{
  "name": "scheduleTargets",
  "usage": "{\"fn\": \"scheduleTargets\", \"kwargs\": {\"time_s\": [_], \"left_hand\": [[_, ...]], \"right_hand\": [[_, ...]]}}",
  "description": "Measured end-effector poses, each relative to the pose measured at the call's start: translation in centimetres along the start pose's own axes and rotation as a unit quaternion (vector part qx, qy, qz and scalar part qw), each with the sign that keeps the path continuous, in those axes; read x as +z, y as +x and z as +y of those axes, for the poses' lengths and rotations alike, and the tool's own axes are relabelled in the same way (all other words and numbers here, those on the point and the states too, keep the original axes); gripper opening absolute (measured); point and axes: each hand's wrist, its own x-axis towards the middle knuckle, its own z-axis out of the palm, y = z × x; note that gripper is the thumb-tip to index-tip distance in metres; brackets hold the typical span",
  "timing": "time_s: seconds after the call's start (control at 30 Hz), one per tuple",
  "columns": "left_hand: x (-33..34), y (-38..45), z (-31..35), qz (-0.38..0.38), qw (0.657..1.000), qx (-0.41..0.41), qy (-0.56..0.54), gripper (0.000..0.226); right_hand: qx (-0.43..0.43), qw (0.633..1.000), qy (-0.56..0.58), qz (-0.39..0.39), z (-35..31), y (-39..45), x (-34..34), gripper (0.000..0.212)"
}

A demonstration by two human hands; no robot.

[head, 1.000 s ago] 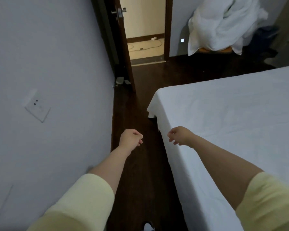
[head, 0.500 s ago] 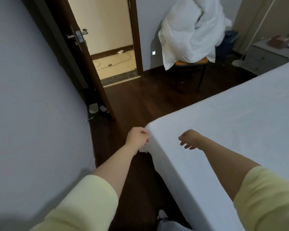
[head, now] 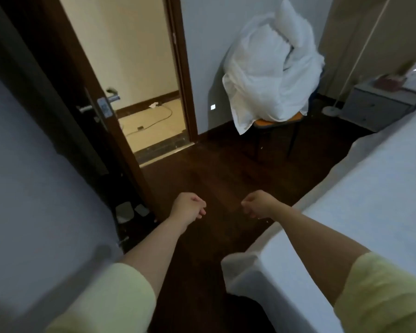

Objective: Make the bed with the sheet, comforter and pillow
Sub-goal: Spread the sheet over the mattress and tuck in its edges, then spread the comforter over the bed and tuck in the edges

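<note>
The bed (head: 360,212) fills the right side, covered by a smooth white sheet whose corner (head: 238,272) hangs at the lower middle. A bundled white comforter and pillow (head: 271,78) are heaped on an orange-seated chair (head: 276,122) against the far wall. My left hand (head: 187,207) and my right hand (head: 257,205) are both held out over the dark floor, fingers curled in, holding nothing. Both are past the bed's corner and well short of the chair.
An open dark wooden door (head: 89,111) stands at left, with a lit doorway (head: 139,75) beyond. A white wall (head: 34,188) runs close along the left. A grey nightstand (head: 380,104) and a floor lamp base (head: 330,110) stand at the far right.
I have moved forward past the bed's corner. My hands have left the sheet and now hang over the floor; the chair with the bedding is nearer and more central.
</note>
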Motion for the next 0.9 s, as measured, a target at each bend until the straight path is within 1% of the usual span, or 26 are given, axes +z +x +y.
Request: {"fn": "scheduleTargets", "kwargs": {"time_s": [0.03,0.07,0.13,0.3,0.37,0.43,0.5,0.6,0.63,0.7,0.77,0.83,0.9], "left_hand": [[-1.2,3.0,2.1,-0.019,0.999,0.02,0.031,0.015],[-1.6,4.8,3.0,-0.026,0.999,0.028,0.038,0.016],[-2.2,9.6,6.9,-0.042,0.996,0.065,0.042,0.016],[0.4,18.6,15.3,-0.126,0.979,0.156,0.03,0.015],[1.0,22.0,18.2,-0.144,0.973,0.177,0.029,0.016],[1.3,27.0,21.7,-0.145,0.972,0.181,0.031,0.017],[0.5,32.2,25.4,-0.136,0.975,0.17,0.041,0.017],[-0.8,39.0,29.4,-0.097,0.981,0.167,0.024,0.022],[-0.9,42.2,31.1,-0.086,0.983,0.161,0.018,0.023],[-1.1,45.3,32.9,-0.084,0.985,0.148,0.021,0.024],[-0.4,50.1,35.8,-0.085,0.986,0.144,0.013,0.024],[0.5,54.4,38.5,-0.088,0.986,0.144,0.003,0.024],[1.5,58.5,41.5,-0.083,0.984,0.156,-0.004,0.024]], "right_hand": [[0.021,1.0,0.013,0.018,-0.8,1.7,-1.2,0.026],[0.034,0.999,0.027,0.031,-0.7,2.1,-2.1,0.026],[0.073,0.993,0.059,0.075,-0.8,3.8,-5.3,0.028],[0.177,0.968,0.103,0.143,0.9,9.4,-12.5,0.03],[0.197,0.958,0.125,0.169,0.9,13.0,-15.0,0.029],[0.193,0.952,0.144,0.191,-0.4,18.6,-18.3,0.03],[0.175,0.956,0.147,0.186,-3.2,24.0,-21.5,0.031],[0.099,0.971,0.117,0.184,-8.4,30.8,-25.3,0.029],[0.085,0.976,0.1,0.176,-10.2,33.7,-26.9,0.029],[0.057,0.985,0.067,0.148,-12.9,36.1,-28.2,0.028],[0.043,0.987,0.04,0.149,-14.3,40.9,-30.8,0.027],[0.037,0.985,0.049,0.161,-14.8,44.7,-33.7,0.028],[0.042,0.98,0.057,0.185,-15.1,48.6,-37.4,0.034]]}}
